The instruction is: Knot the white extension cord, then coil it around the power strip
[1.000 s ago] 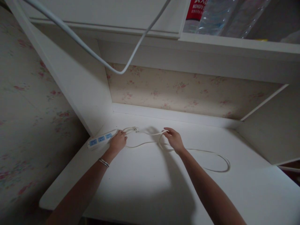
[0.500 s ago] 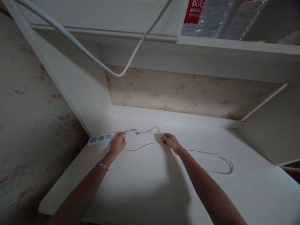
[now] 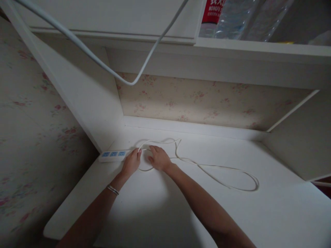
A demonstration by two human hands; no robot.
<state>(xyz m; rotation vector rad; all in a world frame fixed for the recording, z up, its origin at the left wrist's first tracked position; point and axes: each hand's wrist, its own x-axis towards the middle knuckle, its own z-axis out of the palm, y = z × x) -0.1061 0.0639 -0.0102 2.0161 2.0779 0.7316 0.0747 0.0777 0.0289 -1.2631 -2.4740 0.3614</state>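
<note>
Cord (image 3: 199, 165) in L hand (image 3: 131, 162) fingers (image 3: 137, 151), poss. R hand (image 3: 159, 159)

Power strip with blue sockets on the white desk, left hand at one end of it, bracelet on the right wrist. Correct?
Not quite: the bracelet is on the left wrist, as the head view shows. The rest holds: power strip with blue sockets on the white desk, left hand at one end.

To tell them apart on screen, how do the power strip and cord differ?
The power strip is a straight bar; the cord is thin and looped. The power strip shows blue sockets; the cord is plain. The power strip sits at left; the cord spreads rightward. Both look whitish.
</note>
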